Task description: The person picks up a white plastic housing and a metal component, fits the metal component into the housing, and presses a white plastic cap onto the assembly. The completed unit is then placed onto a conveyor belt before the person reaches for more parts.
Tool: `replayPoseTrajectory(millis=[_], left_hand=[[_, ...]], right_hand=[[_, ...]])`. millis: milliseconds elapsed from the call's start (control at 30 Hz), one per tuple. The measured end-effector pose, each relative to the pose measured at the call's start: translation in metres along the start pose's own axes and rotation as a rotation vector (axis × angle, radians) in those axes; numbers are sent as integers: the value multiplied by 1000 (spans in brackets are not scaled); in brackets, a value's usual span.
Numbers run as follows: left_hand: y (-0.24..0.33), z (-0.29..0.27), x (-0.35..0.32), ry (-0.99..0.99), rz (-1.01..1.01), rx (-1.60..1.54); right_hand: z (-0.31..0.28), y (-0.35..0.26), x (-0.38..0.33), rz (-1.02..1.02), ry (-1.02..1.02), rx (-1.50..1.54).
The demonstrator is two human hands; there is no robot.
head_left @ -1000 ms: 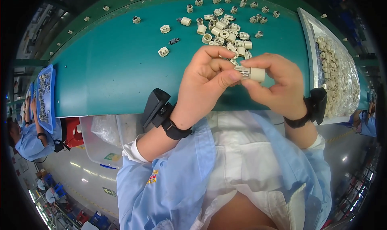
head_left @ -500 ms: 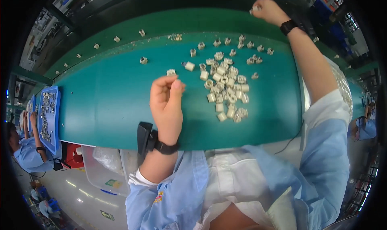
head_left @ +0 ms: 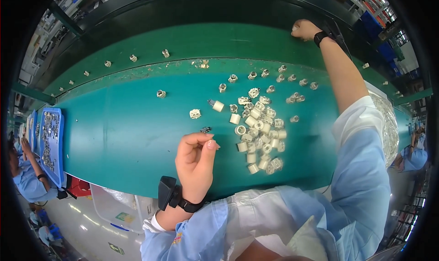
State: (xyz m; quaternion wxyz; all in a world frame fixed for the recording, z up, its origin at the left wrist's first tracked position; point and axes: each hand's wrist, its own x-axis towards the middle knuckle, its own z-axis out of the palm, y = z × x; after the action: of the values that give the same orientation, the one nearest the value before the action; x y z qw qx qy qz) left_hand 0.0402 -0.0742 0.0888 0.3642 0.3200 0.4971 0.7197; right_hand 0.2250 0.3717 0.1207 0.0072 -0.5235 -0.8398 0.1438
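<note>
My left hand [head_left: 195, 162] hovers over the near part of the green work mat [head_left: 123, 128], thumb and forefinger close together. A tiny pale spot shows at the fingertips, too small to name. Just beyond the fingers lies a small dark part [head_left: 206, 129], and farther off a cream plastic piece [head_left: 195, 114]. At the far right, my right hand [head_left: 304, 30] reaches over the dark green belt [head_left: 219, 39] with its fingers curled closed; what they hold, if anything, is hidden. A pile of cream cylindrical plastic parts [head_left: 259, 125] lies between my arms.
Several small fittings [head_left: 252, 75] stand spread out behind the pile. More sit spaced along the belt, such as one fitting [head_left: 165, 53]. A blue tray [head_left: 52, 146] of parts is at the left, near a co-worker [head_left: 29, 176]. Clear plastic wrap [head_left: 383, 124] is at the right.
My right hand has come slightly lower and nearer the belt; the pale piece seen in its fingers is now mostly hidden. My left hand has drawn nearer to me. The whole view has tilted.
</note>
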Motion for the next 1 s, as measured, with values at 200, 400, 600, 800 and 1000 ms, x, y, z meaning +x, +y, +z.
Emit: replayPoseTrajectory(millis=[200, 400, 600, 800, 1000], left_hand=[[-2, 1, -2, -9, 2, -26], [-2, 0, 0, -3, 3, -36], [-3, -4, -2, 6, -3, -60], [-10, -9, 2, 7, 45, -30], [-17, -16, 2, -40, 63, 49]], right_hand=[[-4, 8, -9, 6, -59, 61], [-18, -12, -18, -248, 454, -207], [4, -152, -50, -551, 144, 37], [96, -252, -58, -877, 63, -23], [119, -295, -39, -702, -159, -244]])
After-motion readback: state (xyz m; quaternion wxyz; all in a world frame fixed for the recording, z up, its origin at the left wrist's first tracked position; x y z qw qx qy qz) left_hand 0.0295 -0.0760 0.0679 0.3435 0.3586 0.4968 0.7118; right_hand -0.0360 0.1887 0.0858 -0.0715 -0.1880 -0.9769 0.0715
